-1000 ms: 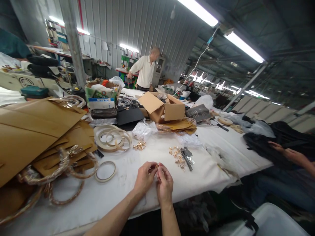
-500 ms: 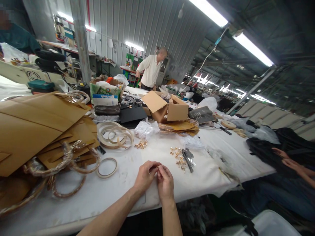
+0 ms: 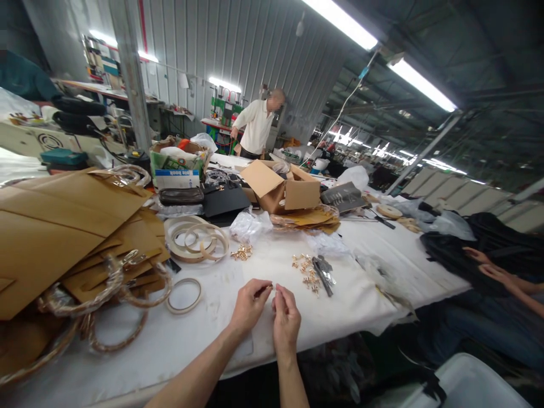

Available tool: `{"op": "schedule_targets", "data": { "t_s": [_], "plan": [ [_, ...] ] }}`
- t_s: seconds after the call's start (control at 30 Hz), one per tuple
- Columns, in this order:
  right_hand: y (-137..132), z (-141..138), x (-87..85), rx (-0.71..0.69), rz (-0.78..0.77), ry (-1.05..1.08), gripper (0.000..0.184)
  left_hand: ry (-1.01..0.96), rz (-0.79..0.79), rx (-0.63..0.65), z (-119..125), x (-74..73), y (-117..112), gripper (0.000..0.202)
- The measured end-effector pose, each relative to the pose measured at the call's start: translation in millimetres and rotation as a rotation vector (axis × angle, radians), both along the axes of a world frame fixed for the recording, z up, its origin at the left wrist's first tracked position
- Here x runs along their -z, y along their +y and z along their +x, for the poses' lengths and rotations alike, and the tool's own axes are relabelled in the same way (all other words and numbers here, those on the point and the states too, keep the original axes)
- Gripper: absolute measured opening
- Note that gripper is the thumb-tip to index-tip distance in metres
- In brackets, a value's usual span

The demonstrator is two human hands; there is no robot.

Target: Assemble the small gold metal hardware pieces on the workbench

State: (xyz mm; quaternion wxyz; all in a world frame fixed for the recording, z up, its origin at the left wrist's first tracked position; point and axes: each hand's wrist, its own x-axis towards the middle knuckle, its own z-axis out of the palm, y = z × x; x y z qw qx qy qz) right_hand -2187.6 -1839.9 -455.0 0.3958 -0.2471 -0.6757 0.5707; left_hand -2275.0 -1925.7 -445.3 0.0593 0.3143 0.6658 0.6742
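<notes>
My left hand (image 3: 249,306) and my right hand (image 3: 285,318) meet over the near edge of the white table (image 3: 272,328). Both pinch one tiny part between their fingertips; it is too small to name. Just beyond them lies a scatter of small gold metal fittings (image 3: 306,271) beside dark pliers (image 3: 323,273). A second little heap of gold fittings (image 3: 241,253) sits further back. A tape ring (image 3: 183,296) lies left of my left hand.
Brown card pieces (image 3: 63,226) and wrapped ring handles (image 3: 106,289) fill the left. Rolls of tape (image 3: 196,239), plastic bags and an open cardboard box (image 3: 281,190) stand behind. A person's hands (image 3: 488,266) rest on black fabric at right. Another person in white (image 3: 257,124) stands far back.
My hands stay together at the same spot, fingers shifting slightly on the small part. The person at right moved their hands a little; the view wobbled.
</notes>
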Motion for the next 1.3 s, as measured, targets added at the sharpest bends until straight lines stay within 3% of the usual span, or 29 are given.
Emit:
{"op": "schedule_targets", "data": {
  "t_s": [0.17, 0.43, 0.63, 0.97, 1.17, 1.3],
  "plan": [
    [1.4, -2.6, -1.5, -0.008, 0.106, -0.009, 0.04, 0.005, 0.003, 0.045, 0.6, -3.4, -2.7, 0.02],
    [2.7, -3.4, 1.0, 0.032, 0.057, -0.027, 0.045, -0.024, 0.027, 0.073, 2.5, -4.5, -4.2, 0.016],
    [2.3, -5.7, -1.8, 0.002, -0.001, -0.079, 0.048, -0.081, 0.045, 0.043, -1.5, 2.6, -2.3, 0.013],
    [9.7, -3.0, 3.0, -0.052, -0.223, -0.015, 0.055, 0.159, 0.012, -0.081, 4.9, -0.6, -2.4, 0.007],
    [11.9, -4.3, 2.5, -0.101, -0.201, -0.022, 0.045, 0.277, 0.014, -0.036, 6.7, 0.8, -3.9, 0.009],
    [12.7, -4.7, 7.9, -0.128, -0.199, 0.019, 0.041, 0.212, 0.037, 0.025, 8.6, 2.6, -3.6, 0.011]
  ]
}}
